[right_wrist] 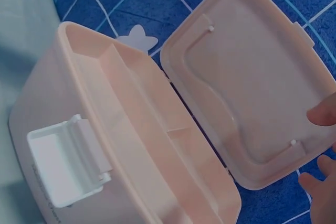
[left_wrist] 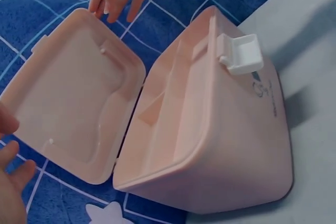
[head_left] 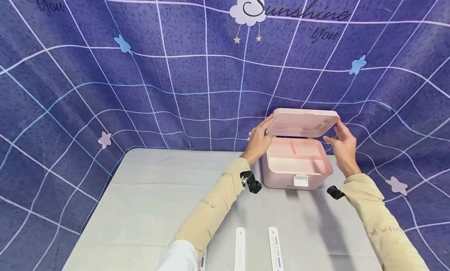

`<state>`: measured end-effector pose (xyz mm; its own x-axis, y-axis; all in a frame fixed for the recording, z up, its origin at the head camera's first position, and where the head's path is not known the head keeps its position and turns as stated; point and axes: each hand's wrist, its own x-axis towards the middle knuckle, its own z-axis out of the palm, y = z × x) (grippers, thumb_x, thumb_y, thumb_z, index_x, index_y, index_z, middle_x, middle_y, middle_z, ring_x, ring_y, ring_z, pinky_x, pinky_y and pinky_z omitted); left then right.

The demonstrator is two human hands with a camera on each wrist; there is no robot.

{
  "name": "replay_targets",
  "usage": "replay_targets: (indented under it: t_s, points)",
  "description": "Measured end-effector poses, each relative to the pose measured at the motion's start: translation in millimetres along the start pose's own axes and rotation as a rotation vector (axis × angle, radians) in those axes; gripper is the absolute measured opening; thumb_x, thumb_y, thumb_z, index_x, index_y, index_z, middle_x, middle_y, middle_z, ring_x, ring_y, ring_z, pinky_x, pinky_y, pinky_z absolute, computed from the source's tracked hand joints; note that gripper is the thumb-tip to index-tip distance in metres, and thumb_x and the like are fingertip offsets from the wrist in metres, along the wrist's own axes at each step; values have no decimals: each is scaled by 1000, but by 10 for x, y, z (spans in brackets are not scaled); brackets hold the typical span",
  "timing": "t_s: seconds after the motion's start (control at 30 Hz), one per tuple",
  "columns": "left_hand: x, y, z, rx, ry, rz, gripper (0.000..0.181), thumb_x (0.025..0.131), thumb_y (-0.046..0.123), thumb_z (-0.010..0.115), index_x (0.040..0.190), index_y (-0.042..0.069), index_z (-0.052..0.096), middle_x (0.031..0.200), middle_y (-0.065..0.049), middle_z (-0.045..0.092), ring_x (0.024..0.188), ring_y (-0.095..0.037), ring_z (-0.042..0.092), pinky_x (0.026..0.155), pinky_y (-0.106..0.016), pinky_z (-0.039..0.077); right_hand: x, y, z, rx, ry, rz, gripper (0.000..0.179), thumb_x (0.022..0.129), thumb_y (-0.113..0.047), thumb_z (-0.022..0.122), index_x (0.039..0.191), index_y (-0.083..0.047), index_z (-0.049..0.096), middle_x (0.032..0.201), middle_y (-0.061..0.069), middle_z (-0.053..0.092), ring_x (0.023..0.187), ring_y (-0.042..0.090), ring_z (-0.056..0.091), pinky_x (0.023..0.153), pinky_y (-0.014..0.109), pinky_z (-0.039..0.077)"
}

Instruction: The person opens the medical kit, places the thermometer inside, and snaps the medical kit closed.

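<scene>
A pink lidded storage box (head_left: 293, 181) with a white latch (head_left: 300, 180) stands toward the back of the table. Its lid (head_left: 302, 122) is raised and leans back on the hinges, showing a divided pink tray (head_left: 299, 156) inside. My left hand (head_left: 258, 142) is at the lid's left edge, fingertips right at the upper corner. On the other side, my right hand (head_left: 344, 148) has its fingertips at the lid's right corner. Its thumb (head_left: 328, 139) stands apart below the lid. In both wrist views the fingers look loosely spread, not wrapped around the lid.
Two white ruler-like strips (head_left: 240, 247) (head_left: 275, 247) lie on the grey-covered table (head_left: 158, 197) near the front. Part of another strip (head_left: 202, 261) shows beside my left sleeve. A blue gridded curtain (head_left: 183, 75) hangs directly behind the box.
</scene>
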<state>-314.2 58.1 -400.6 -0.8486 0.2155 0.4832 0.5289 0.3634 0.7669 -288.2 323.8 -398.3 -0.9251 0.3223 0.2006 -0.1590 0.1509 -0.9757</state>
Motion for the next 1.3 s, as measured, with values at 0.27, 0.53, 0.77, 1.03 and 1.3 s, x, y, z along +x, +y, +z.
replay_targets:
  t_s: [0.27, 0.53, 0.77, 1.03, 1.3]
  points:
    - [120, 27, -70, 39, -146, -47, 63, 83, 1, 49, 145, 7, 37, 154, -3, 26, 138, -18, 26, 112, -25, 21, 68, 4, 41, -160, -84, -3, 80, 84, 9, 57, 151, -10, 16, 156, 8, 12, 142, 25, 14, 114, 27, 19]
    - [238, -14, -134, 106, -239, -93, 63, 87, 6, 49, 147, 11, 33, 156, 1, 19, 140, -14, 20, 113, -24, 17, 121, 96, 66, -236, -154, 11, 83, 84, 5, 59, 151, -9, 12, 157, 9, 9, 142, 28, 12, 116, 37, 15]
    - [280, 47, -120, 174, -345, -135, 70, 88, 11, 50, 152, 15, 20, 159, 2, 2, 142, -18, 15, 114, -33, 19, 138, 140, 92, -272, -202, 27, 82, 84, 1, 58, 151, -5, 12, 155, 16, 11, 141, 34, 14, 115, 45, 16]
    - [183, -52, -52, 233, -370, -138, 74, 88, 10, 51, 152, 13, 14, 159, 2, -2, 142, -15, 11, 114, -29, 18, 89, 154, 69, -315, -211, 40, 81, 84, -2, 61, 150, -3, 13, 154, 18, 15, 140, 35, 15, 115, 44, 16]
    - [151, -95, 22, 268, -371, -113, 77, 87, 11, 53, 152, 13, 13, 158, -1, -7, 143, -20, 10, 113, -37, 25, -14, 203, 25, -359, -218, 36, 78, 87, -7, 62, 149, 1, 16, 153, 21, 18, 139, 38, 17, 114, 48, 18]
